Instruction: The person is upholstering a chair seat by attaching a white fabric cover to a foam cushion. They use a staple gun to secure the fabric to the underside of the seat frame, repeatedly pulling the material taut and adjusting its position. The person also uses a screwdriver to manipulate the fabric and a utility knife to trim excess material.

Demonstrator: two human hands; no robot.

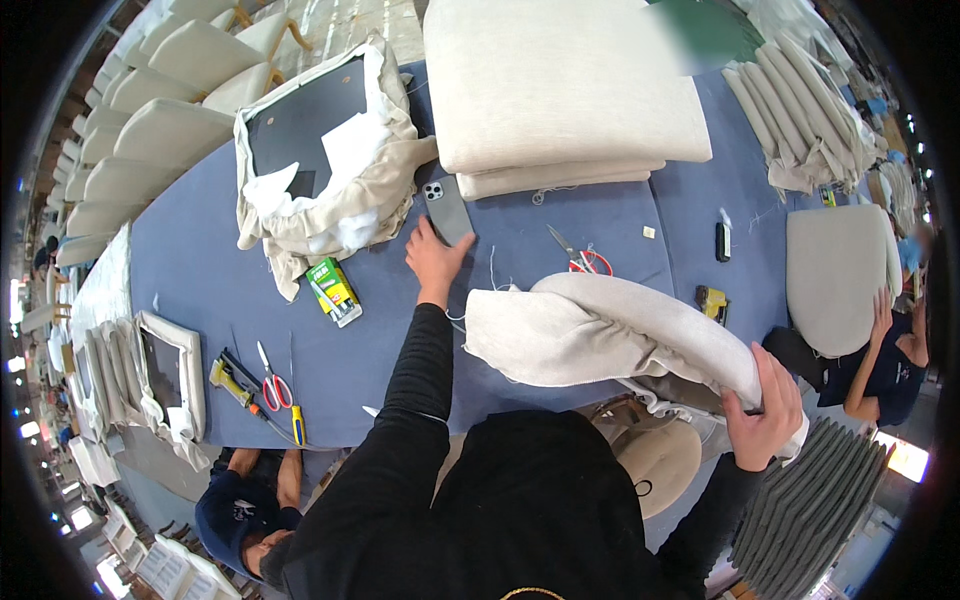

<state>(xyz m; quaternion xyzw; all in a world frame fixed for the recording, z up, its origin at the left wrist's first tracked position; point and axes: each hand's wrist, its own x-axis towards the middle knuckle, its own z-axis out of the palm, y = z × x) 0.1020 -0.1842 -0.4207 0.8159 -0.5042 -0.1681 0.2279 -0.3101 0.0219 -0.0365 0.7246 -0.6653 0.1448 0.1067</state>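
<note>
My left hand (pixel 437 265) reaches forward across the blue table. Its fingers and thumb are around the near end of a grey smartphone (pixel 449 212), whose camera side faces up. My right hand (pixel 765 415) grips the right end of a cream upholstered cushion (pixel 610 325). That cushion overhangs the table's near edge, its fabric wrinkled and partly loose, with a dark underside showing near my right hand. Just beyond it lie red-handled scissors (pixel 590 262). A green and yellow box (pixel 334 292) sits to the left of my left forearm.
Stacked cream cushions (pixel 565 90) stand at the far middle, beside a partly covered seat (pixel 310 130). A tool with a yellow body (pixel 235 383), scissors (pixel 277 388) and a screwdriver (pixel 298 425) lie left. A yellow staple gun (pixel 712 302) lies right. Co-workers (pixel 245 510) are at both sides.
</note>
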